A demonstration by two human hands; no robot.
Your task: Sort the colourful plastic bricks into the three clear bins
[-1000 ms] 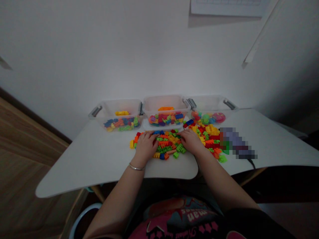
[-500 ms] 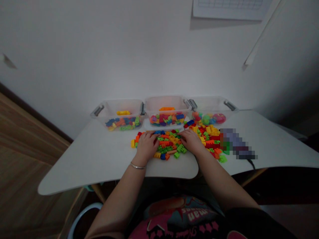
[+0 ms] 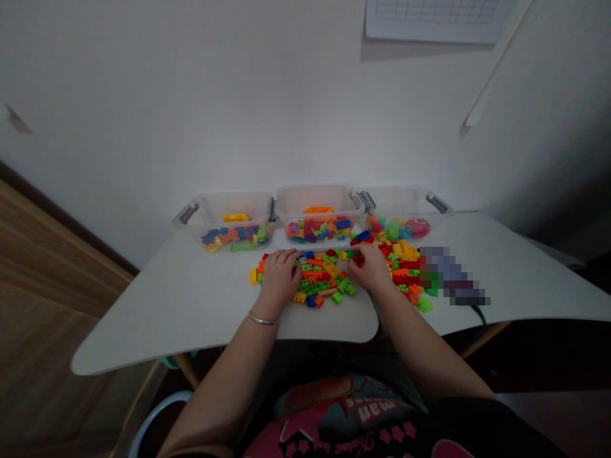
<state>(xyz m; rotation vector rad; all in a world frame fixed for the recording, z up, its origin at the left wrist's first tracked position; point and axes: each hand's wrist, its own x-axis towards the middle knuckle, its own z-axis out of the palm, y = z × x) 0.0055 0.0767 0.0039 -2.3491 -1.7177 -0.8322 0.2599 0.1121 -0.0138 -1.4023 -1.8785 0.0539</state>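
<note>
A heap of small coloured building bricks [image 3: 329, 277] lies on the white table [image 3: 191, 305] in front of me. My left hand [image 3: 277, 275], with a thin bangle at the wrist, rests palm down on the left side of the heap, fingers lying over the bricks. My right hand [image 3: 370, 268] sits on the right side of the heap, its fingers curled around a small red brick [image 3: 358, 259]. More bricks [image 3: 405, 267] spread out to the right of that hand.
Three clear plastic bins stand in a row at the back against the wall: left bin [image 3: 229, 219], middle bin [image 3: 317, 213], right bin [image 3: 403, 213], each holding coloured bricks. A blurred-out object [image 3: 451, 277] with a dark cable lies at the right.
My right hand has lifted slightly and closed its fingers on a red brick at the heap's far edge. My left hand has barely shifted.
</note>
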